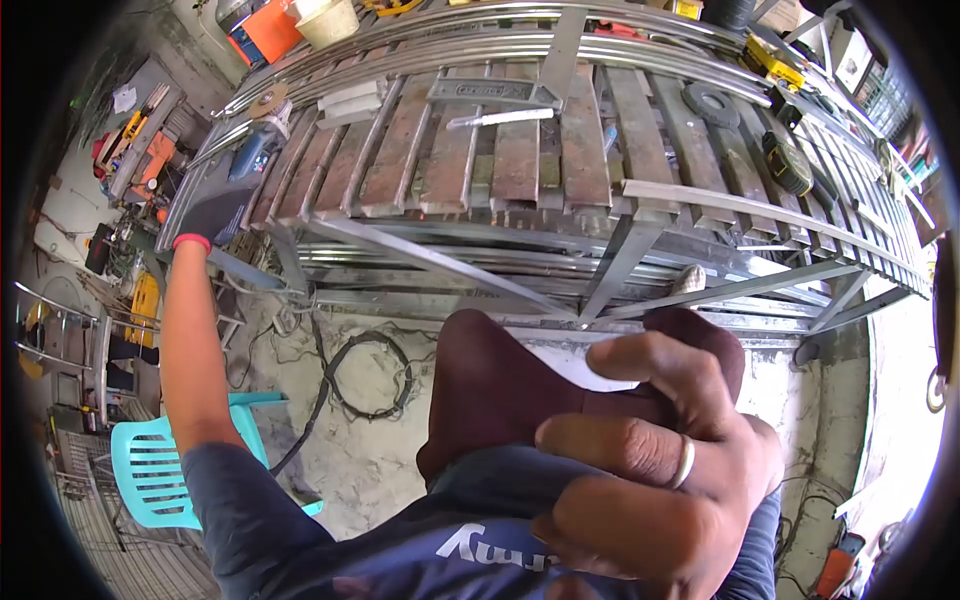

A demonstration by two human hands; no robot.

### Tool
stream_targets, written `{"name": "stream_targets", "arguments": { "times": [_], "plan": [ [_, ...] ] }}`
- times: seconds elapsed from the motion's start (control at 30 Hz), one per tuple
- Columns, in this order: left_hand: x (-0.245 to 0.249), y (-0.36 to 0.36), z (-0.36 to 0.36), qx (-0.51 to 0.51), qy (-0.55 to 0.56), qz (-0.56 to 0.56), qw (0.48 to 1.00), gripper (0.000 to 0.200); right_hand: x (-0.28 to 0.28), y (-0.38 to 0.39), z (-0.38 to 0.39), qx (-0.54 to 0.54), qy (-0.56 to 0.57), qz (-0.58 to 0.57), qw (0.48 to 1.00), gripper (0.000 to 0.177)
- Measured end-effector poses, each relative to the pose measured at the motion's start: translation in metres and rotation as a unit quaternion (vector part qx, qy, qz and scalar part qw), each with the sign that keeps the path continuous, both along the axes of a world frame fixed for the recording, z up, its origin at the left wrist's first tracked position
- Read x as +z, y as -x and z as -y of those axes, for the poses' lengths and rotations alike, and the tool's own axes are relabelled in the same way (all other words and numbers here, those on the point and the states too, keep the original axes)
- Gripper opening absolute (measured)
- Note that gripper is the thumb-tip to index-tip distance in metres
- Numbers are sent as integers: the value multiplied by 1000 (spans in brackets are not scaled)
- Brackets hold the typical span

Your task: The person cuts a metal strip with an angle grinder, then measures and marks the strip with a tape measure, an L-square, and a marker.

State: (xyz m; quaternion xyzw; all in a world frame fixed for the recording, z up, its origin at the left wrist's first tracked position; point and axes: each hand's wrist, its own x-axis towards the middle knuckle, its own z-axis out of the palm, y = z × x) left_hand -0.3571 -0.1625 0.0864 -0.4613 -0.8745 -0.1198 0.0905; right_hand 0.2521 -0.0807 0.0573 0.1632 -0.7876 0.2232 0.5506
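Observation:
My left hand (212, 212), in a dark glove with a pink cuff, reaches to the bench's left end. It is around the rear of a blue angle grinder (254, 152) with a round disc (268, 100); the fingertips are hard to make out. Close to the camera, my right hand (660, 450) is bare, with a ring on one finger. Its fingers are bent and apart, and nothing shows between them. On the slatted metal bench (390, 165) lie a metal clamp or frame (485, 92) and a white marker-like stick (510, 117).
Long metal tubes (440, 45) run along the bench's back. A tape measure (787, 165) and a grey disc (711, 104) sit at the right. A turquoise chair (155, 475) stands at lower left, near a coiled black hose (345, 385) on the floor.

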Motion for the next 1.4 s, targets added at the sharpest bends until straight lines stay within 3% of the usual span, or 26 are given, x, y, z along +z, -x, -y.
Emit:
{"name": "stream_targets", "arguments": {
  "times": [0.1, 0.17, 0.23, 0.3, 0.4, 0.63, 0.73, 0.77, 0.83, 0.87, 0.93, 0.97, 1.03, 1.07, 1.1, 1.13, 1.2, 1.4],
  "plan": [
    [6, 15, 0, -55, 3, -44, 998, 73, -9, -2, -3, 129, 68, -51, 988, 34],
    [5, -7, -6, 20, -30, -277, 960, 78, -12, -5, -1, 256, 130, -92, 954, 27],
    [8, -34, -21, 55, -89, -399, 911, 84, -10, -13, 4, 356, 187, -70, 913, 21],
    [8, -65, -32, 14, -129, -381, 915, 75, 6, -36, -12, 415, 225, 57, 879, 17],
    [2, -126, -45, -70, -139, -399, 904, 73, 7, -49, -10, 419, 237, 103, 870, 22],
    [-23, -207, -78, -222, -100, -368, 897, 65, 36, -42, -27, 444, 124, 75, 884, 15],
    [-30, -206, -99, -248, -130, -324, 904, 65, -1, -30, 8, 435, 187, -46, 880, 16],
    [-32, -205, -106, -242, -141, -302, 911, 64, -12, -22, 28, 418, 223, -109, 874, 18],
    [-42, -199, -119, -258, -172, -250, 917, 63, -6, -29, 22, 410, 229, -73, 880, 37],
    [-47, -189, -123, -275, -191, -223, 915, 62, 17, -45, -8, 420, 196, 28, 886, 59],
    [-52, -185, -133, -291, -221, -164, 916, 62, 20, -63, -30, 415, 177, 100, 887, 59],
    [-54, -184, -133, -287, -227, -131, 921, 62, 4, -66, -35, 408, 195, 71, 889, 37],
    [-59, -184, -128, -309, -238, -113, 914, 64, -15, -69, -29, 332, 327, -11, 885, 23],
    [-57, -187, -124, -284, -231, -39, 930, 70, -21, -76, -26, 270, 401, -19, 875, 26],
    [-60, -181, -123, -303, -188, -140, 924, 80, -27, -82, -23, 212, 475, -24, 854, 31],
    [-60, -186, -123, -300, -227, -104, 921, 84, -31, -94, -33, 164, 508, 18, 846, 34],
    [-59, -193, -122, -294, -288, -70, 908, 90, -60, -112, -64, 76, 458, 93, 881, 32],
    [-54, -186, -123, -265, -275, -116, 917, 95, -115, -144, -122, -196, 422, 259, 847, 27]
  ]
}}
